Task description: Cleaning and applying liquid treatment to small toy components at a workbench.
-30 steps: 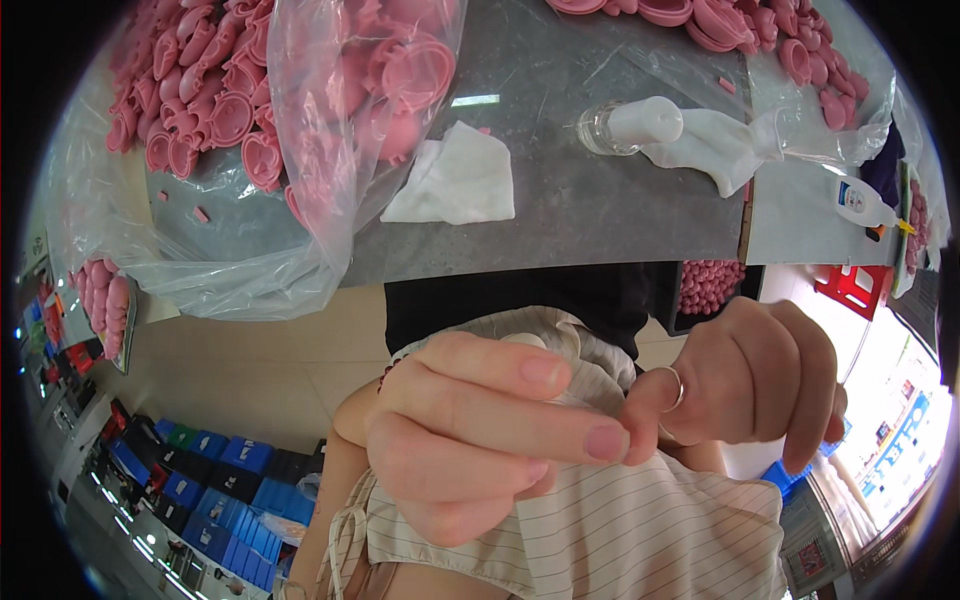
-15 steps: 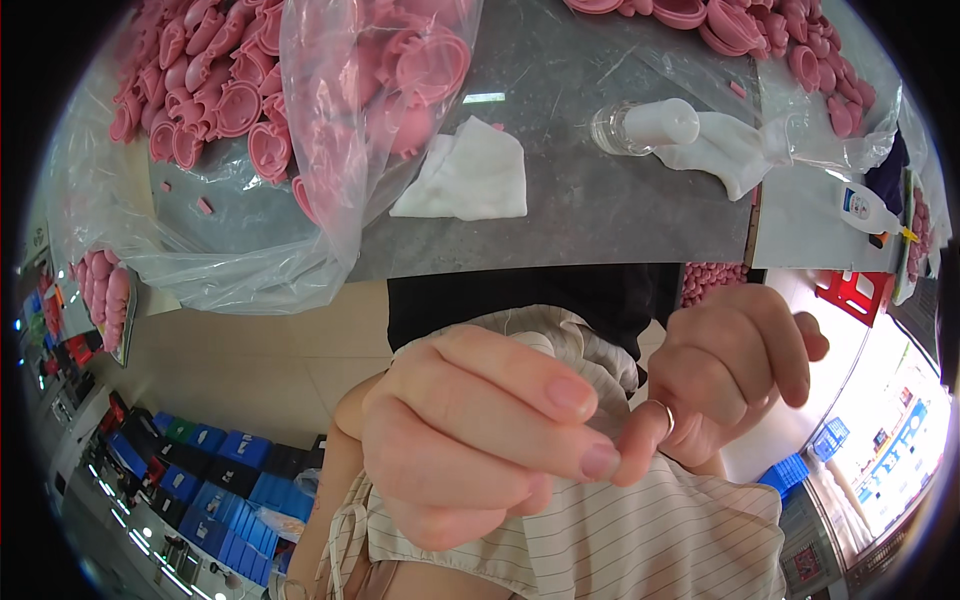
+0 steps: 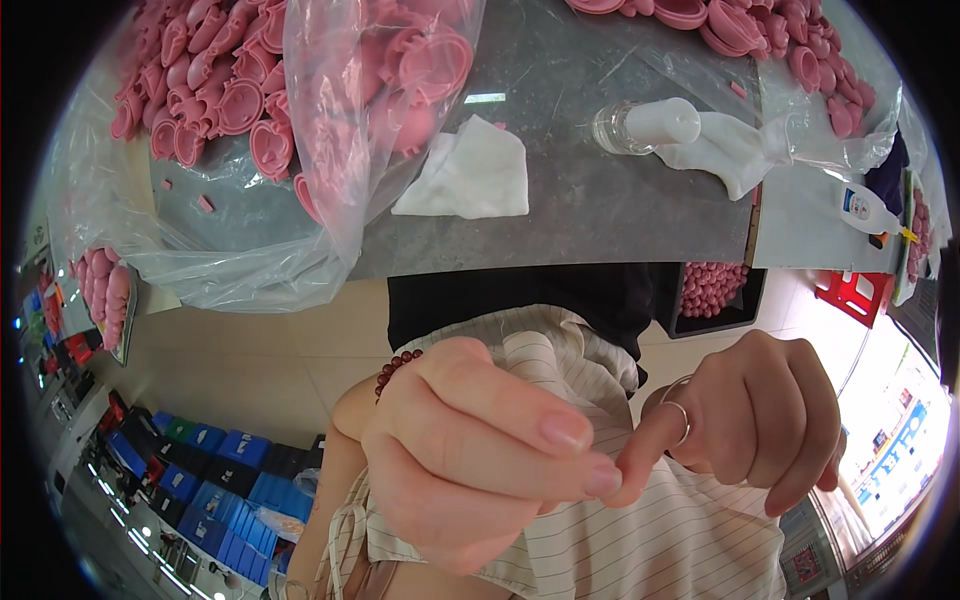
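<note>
My left hand is in front of my striped clothing with its fingers curled closed, a dark red bead bracelet at its wrist. Its fingertips meet the bent, ringed digit of my right hand, whose other fingers are curled in. Anything pinched where the two hands meet is hidden or too small to make out. Beyond the hands is a grey table with a folded white cloth near its front edge. To the right of the cloth, a clear bottle with a white cap lies against a second white cloth.
Pink moulded parts are heaped at the far left, partly under a clear plastic bag. More pink parts lie far right. A white squeeze bottle is on the right-hand surface. Below stands a dark bin of pink pieces.
My right hand has turned and moved slightly down and right, uncovering the dark bin. My left hand has shifted a little, and its bracelet now shows. The fingertips still meet.
</note>
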